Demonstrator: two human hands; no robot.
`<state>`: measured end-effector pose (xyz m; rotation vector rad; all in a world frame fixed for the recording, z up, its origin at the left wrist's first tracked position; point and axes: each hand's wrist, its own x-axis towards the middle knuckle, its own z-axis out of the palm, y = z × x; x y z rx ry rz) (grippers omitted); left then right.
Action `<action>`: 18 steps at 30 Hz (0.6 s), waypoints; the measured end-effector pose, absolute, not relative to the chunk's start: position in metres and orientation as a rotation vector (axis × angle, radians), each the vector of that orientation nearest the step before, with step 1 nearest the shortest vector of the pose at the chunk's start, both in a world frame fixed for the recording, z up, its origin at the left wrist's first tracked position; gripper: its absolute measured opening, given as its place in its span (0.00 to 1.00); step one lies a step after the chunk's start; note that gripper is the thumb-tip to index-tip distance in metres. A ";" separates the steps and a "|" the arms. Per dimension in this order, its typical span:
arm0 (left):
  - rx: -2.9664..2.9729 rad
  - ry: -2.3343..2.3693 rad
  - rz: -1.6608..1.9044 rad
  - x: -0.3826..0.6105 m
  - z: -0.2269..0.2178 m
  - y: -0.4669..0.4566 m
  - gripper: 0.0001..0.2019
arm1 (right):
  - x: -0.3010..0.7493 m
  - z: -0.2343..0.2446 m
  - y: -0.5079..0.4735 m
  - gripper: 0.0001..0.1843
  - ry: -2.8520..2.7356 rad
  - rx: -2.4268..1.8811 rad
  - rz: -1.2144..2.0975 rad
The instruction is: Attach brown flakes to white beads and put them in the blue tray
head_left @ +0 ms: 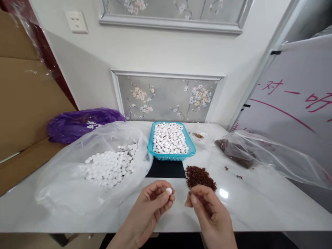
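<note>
Between the thumb and fingers of my left hand (153, 207) is a small white ball (169, 190). My right hand (211, 212) is closed in a pinch a little to the right of it, with a tiny brown piece (190, 193) barely showing at the fingertips. Just beyond that hand lies a loose pile of small reddish-brown pieces (199, 176). A blue plastic basket (171, 157) full of white balls, with brown bits among them, stands behind both hands. To the left, a clear plastic bag (62, 186) lies spread out with many white balls (111, 169) on or in it.
A purple bag (67, 124) lies at the back left beside a cardboard box (28, 93). On the right, a clear bag (280, 152) holds dark brown material (237, 154). A flat black piece (166, 168) lies before the basket on the white table (259, 207).
</note>
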<state>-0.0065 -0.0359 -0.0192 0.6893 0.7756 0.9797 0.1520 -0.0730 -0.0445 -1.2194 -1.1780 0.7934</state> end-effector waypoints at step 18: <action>0.562 0.675 1.019 -0.001 -0.039 -0.036 0.04 | 0.122 -0.041 -0.068 0.07 -1.355 -1.047 0.733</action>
